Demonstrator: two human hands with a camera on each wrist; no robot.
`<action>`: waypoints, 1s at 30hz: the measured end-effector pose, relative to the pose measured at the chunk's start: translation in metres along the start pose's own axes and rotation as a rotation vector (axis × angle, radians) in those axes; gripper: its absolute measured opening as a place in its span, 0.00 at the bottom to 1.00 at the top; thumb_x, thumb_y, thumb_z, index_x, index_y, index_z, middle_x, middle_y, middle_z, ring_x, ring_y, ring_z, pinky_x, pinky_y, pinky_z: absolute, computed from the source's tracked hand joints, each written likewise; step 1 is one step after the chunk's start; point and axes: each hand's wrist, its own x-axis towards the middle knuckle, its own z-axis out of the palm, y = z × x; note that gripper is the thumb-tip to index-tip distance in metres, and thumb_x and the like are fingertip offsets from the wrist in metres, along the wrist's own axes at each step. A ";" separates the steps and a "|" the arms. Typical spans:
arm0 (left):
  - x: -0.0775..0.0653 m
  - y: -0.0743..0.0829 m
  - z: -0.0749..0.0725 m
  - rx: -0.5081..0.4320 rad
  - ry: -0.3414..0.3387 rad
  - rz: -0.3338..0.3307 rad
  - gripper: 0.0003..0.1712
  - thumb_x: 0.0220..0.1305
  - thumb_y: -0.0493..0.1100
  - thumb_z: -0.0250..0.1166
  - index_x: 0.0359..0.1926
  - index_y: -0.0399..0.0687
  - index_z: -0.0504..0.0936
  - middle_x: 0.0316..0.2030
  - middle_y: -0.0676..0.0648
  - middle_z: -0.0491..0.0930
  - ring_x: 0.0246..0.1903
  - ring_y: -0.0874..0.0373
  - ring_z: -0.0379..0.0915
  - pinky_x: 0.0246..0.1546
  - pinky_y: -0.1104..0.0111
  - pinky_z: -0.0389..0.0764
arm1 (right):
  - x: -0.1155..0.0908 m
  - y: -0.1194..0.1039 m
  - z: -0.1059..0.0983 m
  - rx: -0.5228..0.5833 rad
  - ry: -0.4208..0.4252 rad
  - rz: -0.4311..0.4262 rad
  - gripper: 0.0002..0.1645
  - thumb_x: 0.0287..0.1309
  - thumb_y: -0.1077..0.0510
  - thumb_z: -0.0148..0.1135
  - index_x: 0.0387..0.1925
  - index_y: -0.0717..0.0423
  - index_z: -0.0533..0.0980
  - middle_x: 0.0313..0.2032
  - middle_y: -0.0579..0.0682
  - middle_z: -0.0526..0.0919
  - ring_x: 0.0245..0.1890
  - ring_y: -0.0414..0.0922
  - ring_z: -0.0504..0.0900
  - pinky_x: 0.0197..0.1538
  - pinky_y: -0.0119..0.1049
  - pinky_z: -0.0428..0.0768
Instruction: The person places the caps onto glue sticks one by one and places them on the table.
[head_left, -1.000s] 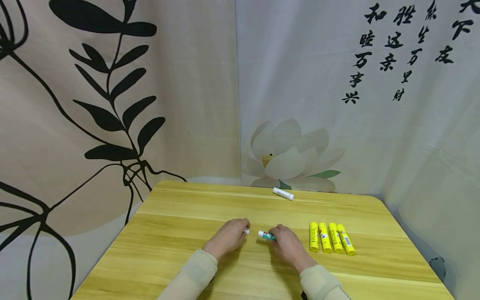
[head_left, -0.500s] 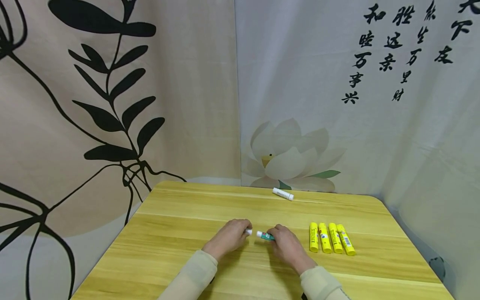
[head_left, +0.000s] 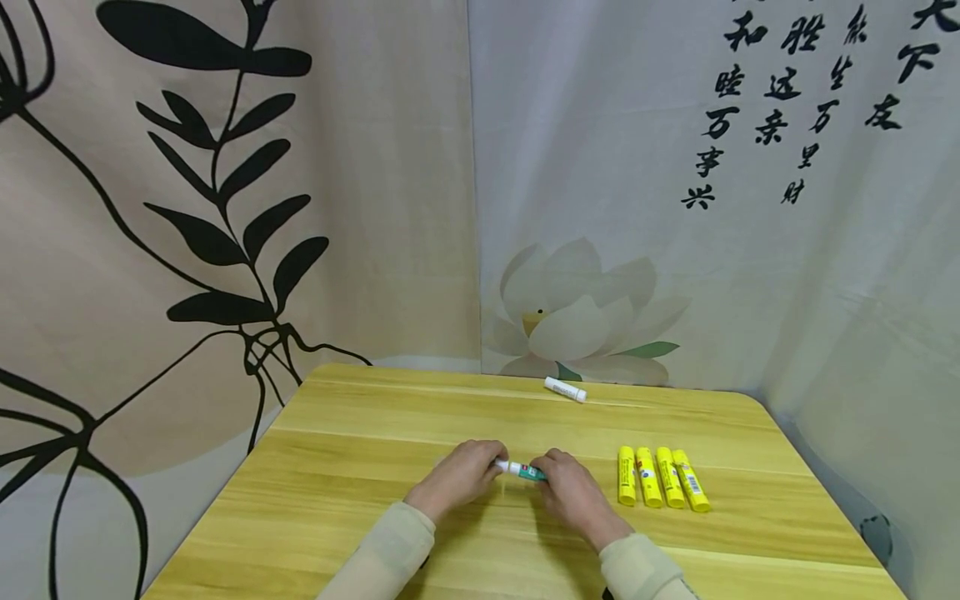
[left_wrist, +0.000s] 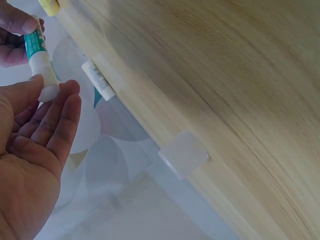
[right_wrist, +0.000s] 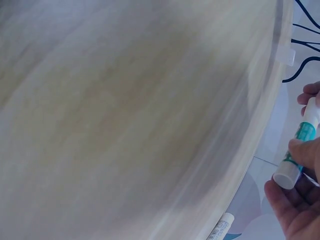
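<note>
A white glue stick with a green label (head_left: pixel 531 472) spans the gap between the two hands above the table. My left hand (head_left: pixel 461 475) pinches its white cap (left_wrist: pixel 46 76), which now lines up against the white end of the stick. On the labelled body, my right hand (head_left: pixel 573 492) grips with thumb and fingers. In the right wrist view the round white base of the glue stick (right_wrist: pixel 287 177) shows beside the fingers. The left wrist view has the cap between thumb and fingertips, the other fingers extended.
Several yellow glue sticks (head_left: pixel 649 477) lie in a row to the right of my right hand. Another white glue stick (head_left: pixel 566 389) lies near the back edge of the wooden table (head_left: pixel 360 433). A clear corner guard (left_wrist: pixel 183 154) sits on the table's edge. Printed curtains hang behind.
The gap between the cap in my left hand and the glue stick in my right hand has closed; the two now meet. The glue sticks on the table stay put.
</note>
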 end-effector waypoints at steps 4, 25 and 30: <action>0.000 0.001 0.000 -0.003 0.000 0.006 0.04 0.68 0.37 0.65 0.43 0.44 0.82 0.37 0.52 0.83 0.34 0.67 0.75 0.37 0.74 0.79 | 0.000 -0.001 0.000 -0.006 0.000 -0.003 0.13 0.52 0.69 0.71 0.41 0.61 0.81 0.35 0.48 0.79 0.34 0.42 0.77 0.37 0.38 0.81; 0.001 -0.002 0.000 -0.035 -0.002 0.018 0.05 0.68 0.36 0.64 0.44 0.43 0.81 0.38 0.51 0.83 0.35 0.67 0.75 0.36 0.75 0.78 | 0.000 0.002 0.001 -0.017 0.007 -0.014 0.12 0.52 0.68 0.71 0.40 0.60 0.82 0.34 0.47 0.79 0.33 0.42 0.77 0.36 0.38 0.81; 0.000 -0.001 -0.001 -0.092 0.009 0.006 0.10 0.70 0.34 0.62 0.51 0.43 0.78 0.42 0.48 0.83 0.38 0.64 0.78 0.39 0.72 0.80 | -0.001 0.002 0.000 -0.021 0.021 -0.008 0.13 0.50 0.69 0.72 0.40 0.61 0.82 0.34 0.48 0.79 0.33 0.42 0.77 0.36 0.38 0.81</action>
